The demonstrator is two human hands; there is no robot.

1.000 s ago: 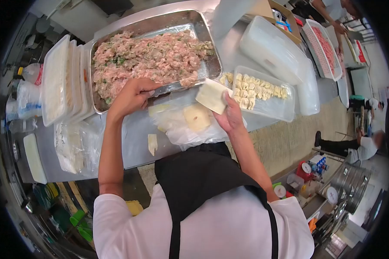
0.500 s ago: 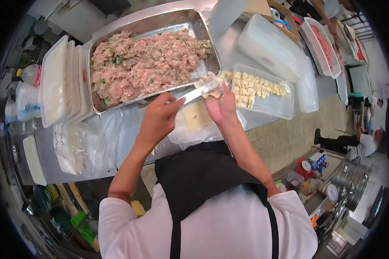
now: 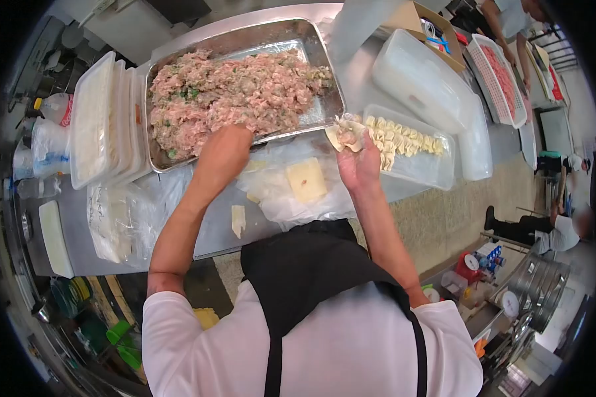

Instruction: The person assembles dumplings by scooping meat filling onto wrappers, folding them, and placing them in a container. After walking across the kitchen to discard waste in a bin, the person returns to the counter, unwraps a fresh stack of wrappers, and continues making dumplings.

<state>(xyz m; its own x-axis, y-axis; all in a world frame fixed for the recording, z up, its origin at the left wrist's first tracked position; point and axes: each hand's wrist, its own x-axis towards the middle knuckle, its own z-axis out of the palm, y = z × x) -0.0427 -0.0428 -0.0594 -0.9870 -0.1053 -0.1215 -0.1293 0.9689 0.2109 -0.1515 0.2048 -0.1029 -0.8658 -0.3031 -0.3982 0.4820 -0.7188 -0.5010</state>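
My left hand [image 3: 224,159] is closed in a fist over the near rim of a metal tray [image 3: 338,99]. The white flat spatula seen in it earlier is almost wholly hidden now. Ground meat with green bits [image 3: 238,89] fills most of the tray. Just right of the tray's near corner, my right hand [image 3: 360,162] holds a dough wrapper [image 3: 334,137] gathered around some meat. Beside that hand, a clear plastic box [image 3: 430,173] holds rows of folded dumplings [image 3: 398,137]. A square stack of wrappers [image 3: 306,180] lies on plastic between my arms.
Lidded plastic boxes [image 3: 93,122] stand left of the tray, with a plastic bag [image 3: 116,225] nearer. More clear containers [image 3: 424,79] lie at the right, beyond them a cardboard box [image 3: 453,56] and a basket of meat [image 3: 500,83]. Other people are at the right.
The flat wrapper in my right hand now holds meat and is gathered up. My left hand went to the wrapper with the spatula, then moved back left to the tray rim.
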